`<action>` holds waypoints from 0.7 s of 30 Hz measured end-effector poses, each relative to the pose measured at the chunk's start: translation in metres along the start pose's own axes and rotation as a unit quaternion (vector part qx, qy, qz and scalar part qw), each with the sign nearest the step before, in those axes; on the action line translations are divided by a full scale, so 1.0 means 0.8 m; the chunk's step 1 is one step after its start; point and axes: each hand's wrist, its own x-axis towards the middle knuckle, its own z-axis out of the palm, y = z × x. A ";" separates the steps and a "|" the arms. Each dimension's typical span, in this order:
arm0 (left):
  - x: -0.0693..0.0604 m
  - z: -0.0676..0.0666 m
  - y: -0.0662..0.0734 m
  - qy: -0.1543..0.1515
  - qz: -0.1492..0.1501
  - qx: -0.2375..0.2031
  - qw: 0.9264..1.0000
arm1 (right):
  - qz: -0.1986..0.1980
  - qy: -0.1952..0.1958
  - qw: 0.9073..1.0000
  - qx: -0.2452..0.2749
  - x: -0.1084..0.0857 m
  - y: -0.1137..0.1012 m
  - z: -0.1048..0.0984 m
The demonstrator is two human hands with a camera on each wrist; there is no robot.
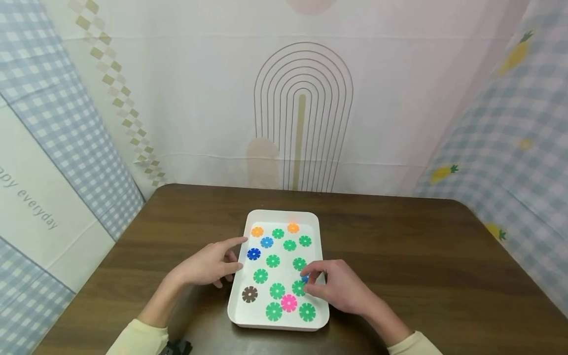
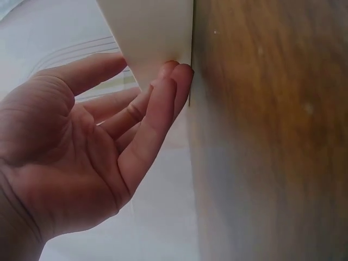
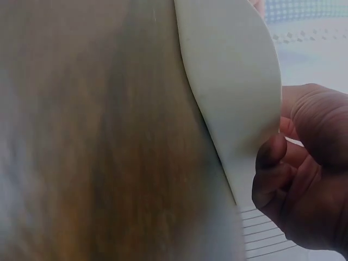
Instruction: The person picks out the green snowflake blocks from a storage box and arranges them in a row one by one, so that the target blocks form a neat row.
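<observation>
A white rectangular tray (image 1: 284, 323) holds several notched, flower-like plastic discs spread apart. At its left side, the left hand (image 1: 210, 264) touches the rim with an extended index finger and the thumb. In the left wrist view, its other fingers bend loosely against the outer wall. Over the tray's right part, the right hand (image 1: 339, 286) pinches a blue disc (image 1: 304, 278) between thumb and index finger, above a green disc (image 1: 298, 288). A pink disc (image 1: 289, 303) lies just below. In the right wrist view, the tray wall hides the pinched disc.
The tray stands on a dark brown wooden table (image 1: 399, 251). Inside it also lie a brown disc (image 1: 250, 294), a dark blue one (image 1: 254, 254) and orange ones at the far end. A small black object (image 1: 177, 347) sits by the left sleeve. Patterned cloths hang around the table.
</observation>
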 end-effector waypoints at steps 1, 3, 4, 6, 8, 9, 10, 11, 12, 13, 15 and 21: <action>0.000 0.000 -0.001 -0.002 -0.001 -0.009 1.000 | 0.001 -0.001 1.000 -0.002 0.001 0.000 0.001; 0.001 -0.001 -0.005 -0.008 0.002 -0.030 1.000 | 0.005 -0.001 1.000 -0.004 0.001 -0.001 0.002; 0.001 -0.002 -0.007 -0.013 0.004 -0.043 0.999 | 0.006 0.000 1.000 -0.005 0.002 -0.001 0.003; 0.002 -0.003 -0.012 -0.023 0.006 -0.068 0.997 | 0.007 0.003 1.000 -0.005 0.002 -0.001 0.004; 0.003 -0.004 -0.018 -0.035 0.009 -0.093 0.995 | 0.007 0.005 1.000 -0.005 0.003 -0.001 0.005; 0.004 -0.005 -0.021 -0.039 0.009 -0.103 0.994 | 0.008 0.005 1.000 -0.004 0.003 -0.001 0.005; 0.005 -0.005 -0.024 -0.044 0.009 -0.112 0.993 | 0.009 0.005 1.000 -0.003 0.003 -0.001 0.006; 0.005 -0.005 -0.027 -0.047 0.009 -0.118 0.992 | 0.010 0.006 1.000 -0.002 0.003 -0.001 0.006; 0.006 -0.005 -0.029 -0.050 0.009 -0.125 0.991 | 0.013 0.005 1.000 0.000 0.003 -0.001 0.006; 0.007 -0.005 -0.031 -0.053 0.009 -0.131 0.990 | 0.015 0.006 1.000 0.001 0.003 0.000 0.007; 0.008 -0.004 -0.035 -0.056 0.010 -0.142 0.988 | 0.020 0.007 1.000 0.000 0.003 0.000 0.007; 0.009 -0.004 -0.042 -0.060 0.009 -0.177 0.982 | 0.025 0.011 1.000 -0.009 0.004 -0.001 0.009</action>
